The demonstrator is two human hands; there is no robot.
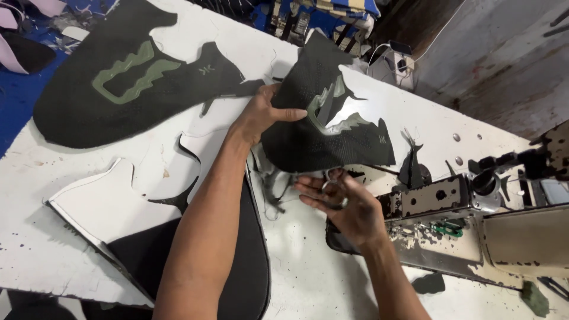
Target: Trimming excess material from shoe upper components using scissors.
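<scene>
Shoe upper (323,127), dark knit w/ a grey-green overlay, is held up over the white tabletop (308,278). Left hand (261,115) pinches its left edge, right hand (344,204) sits just under it, fingers loosely around small scissors (333,191). Another upper (118,89) lies flat further left, sewing machine (474,219) on the right

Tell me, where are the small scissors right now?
In the head view, the scissors sit in the right hand, just below the dark fabric piece the left hand holds.
</scene>
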